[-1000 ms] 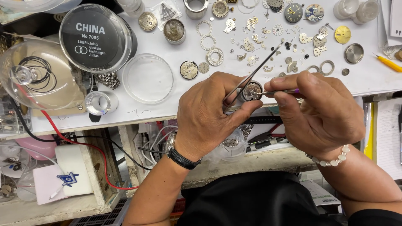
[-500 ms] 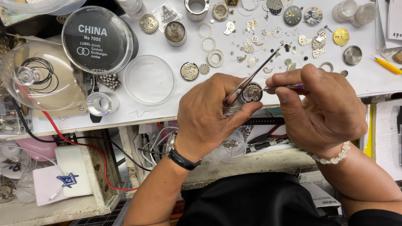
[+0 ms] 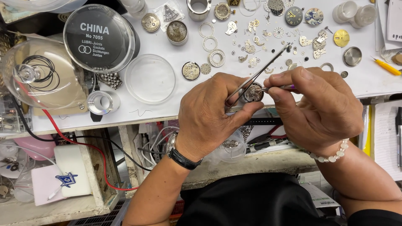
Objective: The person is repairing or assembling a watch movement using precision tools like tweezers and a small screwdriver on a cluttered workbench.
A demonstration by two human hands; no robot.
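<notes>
My left hand (image 3: 213, 113) pinches a small round watch movement (image 3: 252, 93) at the front edge of the white bench top (image 3: 167, 113), and it also grips long steel tweezers (image 3: 261, 71) that angle up to the right. My right hand (image 3: 318, 111) holds a thin screwdriver with a purple band (image 3: 281, 88); its tip touches the movement. A black wristwatch is on my left wrist, a bead bracelet on my right.
Several loose gears, plates and dials (image 3: 268, 31) lie scattered behind my hands. A clear shallow dish (image 3: 150, 78) and a round black lidded tin (image 3: 99, 38) stand at left. A glass dome (image 3: 39, 77) covers rubber rings. A yellow tool (image 3: 387, 67) lies at right.
Both hands have stayed at the bench edge on the movement. The tweezers and screwdriver tip shifted only slightly.
</notes>
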